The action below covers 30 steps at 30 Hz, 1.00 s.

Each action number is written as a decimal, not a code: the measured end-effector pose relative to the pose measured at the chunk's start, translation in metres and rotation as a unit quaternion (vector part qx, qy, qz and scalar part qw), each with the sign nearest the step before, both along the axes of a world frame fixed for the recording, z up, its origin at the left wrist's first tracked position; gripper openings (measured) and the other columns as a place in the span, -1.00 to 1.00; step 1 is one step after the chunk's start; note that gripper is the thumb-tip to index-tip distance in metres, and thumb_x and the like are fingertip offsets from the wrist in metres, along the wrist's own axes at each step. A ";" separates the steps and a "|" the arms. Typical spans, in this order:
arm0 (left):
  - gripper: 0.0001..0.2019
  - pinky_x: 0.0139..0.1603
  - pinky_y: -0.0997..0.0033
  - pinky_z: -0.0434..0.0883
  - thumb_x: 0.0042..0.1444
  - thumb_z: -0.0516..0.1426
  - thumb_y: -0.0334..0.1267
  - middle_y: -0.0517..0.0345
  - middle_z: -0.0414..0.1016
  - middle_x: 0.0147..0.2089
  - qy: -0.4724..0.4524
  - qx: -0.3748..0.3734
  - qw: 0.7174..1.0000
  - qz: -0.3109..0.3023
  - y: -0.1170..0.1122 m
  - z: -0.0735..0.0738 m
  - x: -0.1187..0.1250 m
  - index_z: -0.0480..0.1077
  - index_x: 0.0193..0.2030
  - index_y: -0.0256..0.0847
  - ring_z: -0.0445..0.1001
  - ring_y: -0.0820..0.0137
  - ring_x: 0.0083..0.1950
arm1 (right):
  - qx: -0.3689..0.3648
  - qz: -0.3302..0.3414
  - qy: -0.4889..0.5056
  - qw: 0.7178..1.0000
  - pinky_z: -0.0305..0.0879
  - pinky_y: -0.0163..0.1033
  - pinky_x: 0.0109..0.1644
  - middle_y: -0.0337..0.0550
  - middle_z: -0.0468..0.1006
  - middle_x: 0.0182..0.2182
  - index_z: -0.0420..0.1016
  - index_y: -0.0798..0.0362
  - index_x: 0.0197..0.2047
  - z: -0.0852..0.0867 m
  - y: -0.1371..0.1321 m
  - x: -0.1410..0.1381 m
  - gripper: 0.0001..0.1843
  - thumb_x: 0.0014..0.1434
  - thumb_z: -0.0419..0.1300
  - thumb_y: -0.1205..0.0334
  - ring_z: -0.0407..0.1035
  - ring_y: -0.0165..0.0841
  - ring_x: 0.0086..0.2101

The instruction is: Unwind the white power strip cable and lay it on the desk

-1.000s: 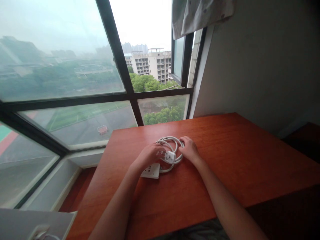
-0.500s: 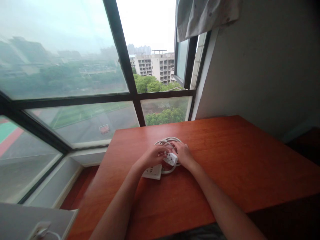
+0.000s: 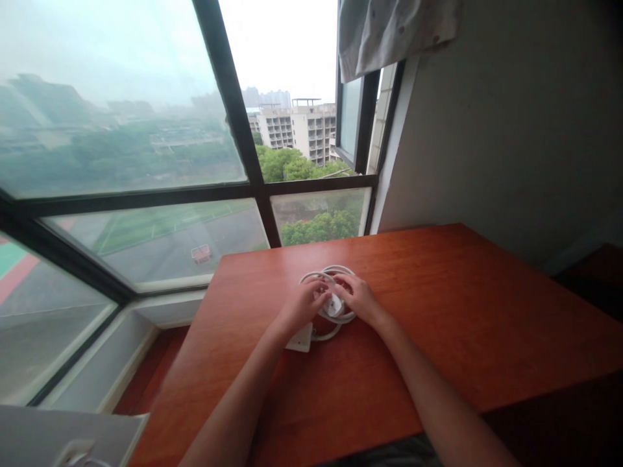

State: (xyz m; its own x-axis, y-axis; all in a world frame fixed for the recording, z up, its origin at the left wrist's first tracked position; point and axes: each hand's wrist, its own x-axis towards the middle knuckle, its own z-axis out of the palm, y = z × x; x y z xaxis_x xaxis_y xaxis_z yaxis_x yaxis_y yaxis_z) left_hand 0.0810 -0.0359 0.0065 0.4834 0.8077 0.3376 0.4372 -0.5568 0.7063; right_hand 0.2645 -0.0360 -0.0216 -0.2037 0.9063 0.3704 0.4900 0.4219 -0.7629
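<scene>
A white power cord (image 3: 339,268) lies in loose loops on the table, with a white plug (image 3: 333,306) in the middle. My left hand (image 3: 305,301) is closed at the plug's left side, thumb against it, fingers curled over the coil. From the other side my right hand (image 3: 359,298) is closed too, its thumb and fingertips meeting the plug's upper right. Fingers partly cover both plug and cord. A white power strip (image 3: 300,338) rests under my left wrist, its far end hidden; the cord's lower loop runs to it.
The reddish-brown wooden table (image 3: 438,311) stands against a window with dark frames (image 3: 195,193). A grey wall (image 3: 487,143) rises at the right, and a curtain (image 3: 389,32) hangs above. At the lower left a white socket (image 3: 78,451) is fixed to a pale panel.
The plug has tilted and sunk lower between my hands, so its face shows less. My left hand has turned inward over it. The view has shifted slightly.
</scene>
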 end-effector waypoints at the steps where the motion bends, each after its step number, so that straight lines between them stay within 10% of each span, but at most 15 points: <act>1: -0.84 -0.04 0.35 0.38 0.20 0.11 -0.26 -0.04 0.51 -0.03 0.000 0.008 1.000 -0.004 0.000 0.000 0.000 0.49 -0.20 -0.23 0.46 0.28 -0.04 | -0.009 0.016 0.000 1.000 0.38 -0.21 -0.10 -0.08 0.57 -0.10 0.51 0.01 -0.01 0.002 -0.001 0.001 -0.65 0.24 0.10 0.05 0.45 -0.30 -0.20; 12: -0.66 -0.01 0.23 0.41 0.06 0.20 -0.29 -0.02 0.49 -0.03 0.067 0.072 0.978 0.183 0.013 -0.008 -0.028 0.42 0.02 -0.19 0.47 0.23 -0.05 | -0.054 0.127 -0.110 0.984 0.08 0.07 0.27 -0.02 0.28 0.25 0.19 -0.07 0.31 0.008 -0.009 0.019 0.02 -0.18 0.43 -0.11 0.15 -0.05 0.22; 23: -0.76 -0.48 0.52 0.34 -0.07 0.22 -0.24 0.19 0.44 -0.41 -0.077 -0.190 0.970 0.134 0.023 -0.019 -0.023 0.38 -0.26 -0.31 0.43 0.43 -0.43 | -0.061 0.085 -0.064 0.992 0.34 -0.10 0.00 -0.06 0.46 0.07 0.26 -0.06 0.25 0.005 -0.007 0.014 -0.16 -0.10 0.40 0.17 0.43 -0.24 -0.13; 30: -0.68 -0.40 0.50 0.40 -0.03 0.20 -0.29 0.20 0.47 -0.37 -0.168 -0.179 0.960 0.132 0.015 -0.014 -0.010 0.30 -0.11 -0.28 0.48 0.43 -0.36 | -0.018 -0.002 -0.110 0.994 0.31 -0.06 0.03 -0.03 0.47 0.06 0.37 -0.02 0.16 -0.004 -0.005 0.003 -0.41 0.03 0.29 0.26 0.42 -0.18 -0.07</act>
State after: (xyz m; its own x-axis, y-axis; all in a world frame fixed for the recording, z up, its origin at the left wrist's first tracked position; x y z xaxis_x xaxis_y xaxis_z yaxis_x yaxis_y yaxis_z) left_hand 0.0714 -0.0214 -0.0077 0.1582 0.9805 0.1163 0.2439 -0.1529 0.9577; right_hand 0.2671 -0.0414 -0.0254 -0.2730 0.9191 0.2840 0.6480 0.3939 -0.6519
